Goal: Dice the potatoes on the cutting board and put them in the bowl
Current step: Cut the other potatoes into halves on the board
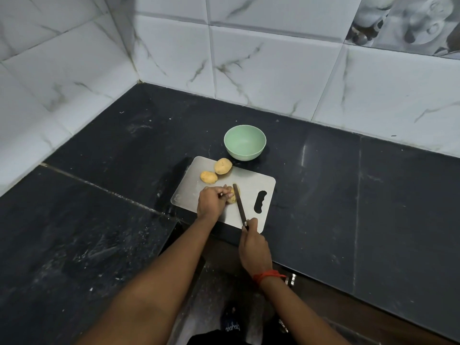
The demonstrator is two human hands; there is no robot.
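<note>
A person stands at a black stone tabletop (pixel 323 195) set into a corner of white marbled wall tiles (pixel 273 70). A pale grey rectangular plastic cutting board (pixel 258 185) lies near the tabletop's front edge, its handle cut-out at the right end.

The left hand (pixel 211 201) curls its fingers over a yellow-brown potato (pixel 232 198) at the middle of the board, pinning it down. The right hand (pixel 254 242), with an orange thread (pixel 267 276) around the wrist, grips the handle of a dark, narrow-bladed knife (pixel 239 204). The blade rests against the right side of that potato.

Two more whole yellow potatoes (pixel 223 166) lie side by side at the board's far left corner, uncut. A pale green round bowl (pixel 245 143) stands just beyond the board's far edge and looks empty.

The work seems to be at its very start: the first cut into the first potato. Next, the blade needs to press straight down while the holding fingers stay tucked away from its edge.
</note>
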